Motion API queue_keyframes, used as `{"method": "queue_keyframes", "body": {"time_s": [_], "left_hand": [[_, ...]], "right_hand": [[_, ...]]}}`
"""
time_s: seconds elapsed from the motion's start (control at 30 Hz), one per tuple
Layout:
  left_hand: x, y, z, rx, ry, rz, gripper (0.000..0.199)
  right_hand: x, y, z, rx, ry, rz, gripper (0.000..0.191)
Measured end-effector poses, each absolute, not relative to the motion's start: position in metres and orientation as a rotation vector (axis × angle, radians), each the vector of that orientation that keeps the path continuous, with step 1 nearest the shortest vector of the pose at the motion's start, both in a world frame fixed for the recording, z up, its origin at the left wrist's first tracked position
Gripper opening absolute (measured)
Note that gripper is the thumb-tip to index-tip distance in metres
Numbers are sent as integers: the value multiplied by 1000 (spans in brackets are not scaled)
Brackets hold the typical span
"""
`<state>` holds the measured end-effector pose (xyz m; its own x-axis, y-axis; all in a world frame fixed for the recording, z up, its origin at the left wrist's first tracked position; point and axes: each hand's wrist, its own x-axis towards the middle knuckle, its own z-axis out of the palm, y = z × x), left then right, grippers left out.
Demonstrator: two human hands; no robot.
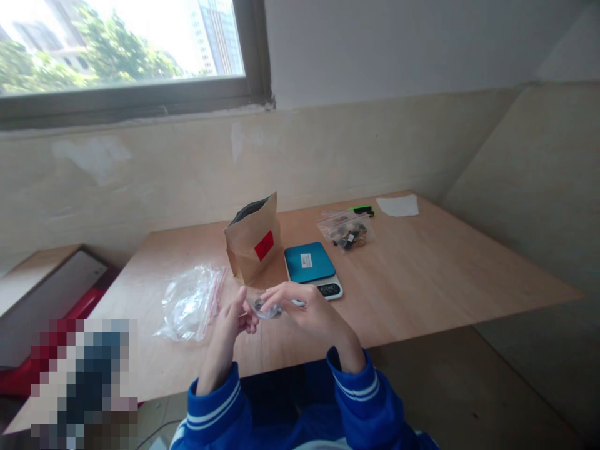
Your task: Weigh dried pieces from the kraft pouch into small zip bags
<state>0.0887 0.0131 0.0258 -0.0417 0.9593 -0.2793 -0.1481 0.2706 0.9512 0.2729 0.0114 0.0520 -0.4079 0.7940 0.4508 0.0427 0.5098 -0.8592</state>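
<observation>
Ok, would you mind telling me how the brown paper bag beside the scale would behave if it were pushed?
The brown paper bag looks floppy: its sides are creased, so it would probably tip easily. Its open top gapes, so anything inside might spill.

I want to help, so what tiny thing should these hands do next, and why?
Maybe set the small clear packet on the blue digital scale, because the left hand and right hand are holding it right beside that scale.

Bench (pixel 450 275) surfaced in smooth pale wood; pouch (pixel 250 240) made of matt kraft paper; zip bag (pixel 190 303), held packet (pixel 266 308) made of glossy clear plastic.
</observation>
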Motion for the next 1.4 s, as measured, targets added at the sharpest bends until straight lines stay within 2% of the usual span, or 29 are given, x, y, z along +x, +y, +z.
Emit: {"method": "queue_keyframes", "body": {"time_s": [0.2,0.43,0.6,0.77,1.0,1.4], "left_hand": [[77,5,27,982,1246,1134,32],[85,3,33,1032,1158,1359,31],[93,1,37,1253,1187,1425,29],[96,0,40,1431,1188,1328,29],[101,-5,44,1670,1184,1050,23],[101,-2,45,1715,1299,1059,27]], "right_hand": [[269,14,46,-658,-1875,1007,28],[267,5,56,-702,-1827,1178,33],[264,5,59,-688,-1794,1261,28],[252,8,53,-945,-1684,1180,22],[249,13,48,-1010,-1576,1010,10],[242,18,39,-1122,-1418,887,9]]}}
